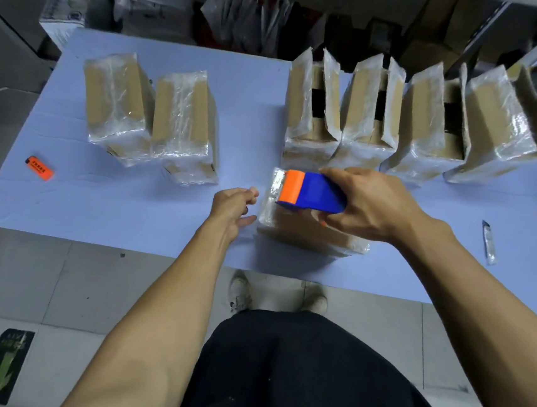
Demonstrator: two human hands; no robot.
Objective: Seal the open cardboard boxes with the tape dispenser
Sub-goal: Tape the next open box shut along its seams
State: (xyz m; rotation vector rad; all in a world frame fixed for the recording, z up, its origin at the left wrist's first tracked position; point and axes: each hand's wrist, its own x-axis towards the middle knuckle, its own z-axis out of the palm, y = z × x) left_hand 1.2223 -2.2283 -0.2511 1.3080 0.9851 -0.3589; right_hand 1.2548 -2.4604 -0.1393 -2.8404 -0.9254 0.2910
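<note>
— While the tape dispenser (pixel 311 192) was gripped in the right hand (pixel 369 203), its fingers wrapped round the blue body, where was the box being worked on?

— It was found lying flat near the front edge of the pale blue desk (pixel 128 216), directly under the dispenser: a low cardboard box (pixel 307 233) already skinned in glossy, wrinkled clear tape. The orange nose was held over its far left corner. The left hand (pixel 232 208) was seen just beside the box's left edge, fingers loosely extended, nothing held.

— And how was the handling judged?

— The dispenser was taken to be light, hard plastic, best gripped round the body as shown. The box was thought stiff but slippery under the film, so steadying at its edge was advised.

— The others?

— Four open boxes (pixel 367 121) were stood in a row behind, flaps raised; two sealed boxes (pixel 151 113) were set to the left.
</note>
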